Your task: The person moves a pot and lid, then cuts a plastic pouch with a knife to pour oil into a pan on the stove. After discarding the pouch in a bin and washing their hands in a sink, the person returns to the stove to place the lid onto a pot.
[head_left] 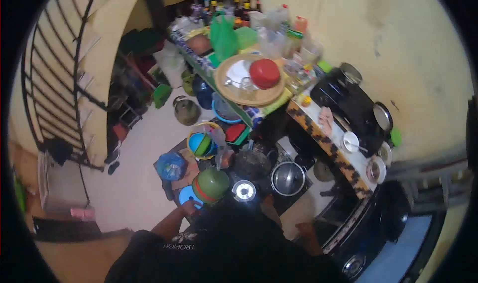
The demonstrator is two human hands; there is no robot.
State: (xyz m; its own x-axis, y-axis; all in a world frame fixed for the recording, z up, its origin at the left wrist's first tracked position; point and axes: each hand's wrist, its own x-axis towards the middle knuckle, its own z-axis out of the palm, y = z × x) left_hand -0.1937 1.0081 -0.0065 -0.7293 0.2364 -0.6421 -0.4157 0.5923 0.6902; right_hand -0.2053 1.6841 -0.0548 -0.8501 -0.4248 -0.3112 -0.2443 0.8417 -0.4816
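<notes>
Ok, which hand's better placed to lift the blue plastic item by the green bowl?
Probably your left hand: it's at the edge of the blue plastic item, while your right hand is off to the other side.

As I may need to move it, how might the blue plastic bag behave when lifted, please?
The blue plastic bag looks thin and crinkled, so probably floppy. Its bulging shape suggests contents that may shift; their weight is unclear.
</notes>
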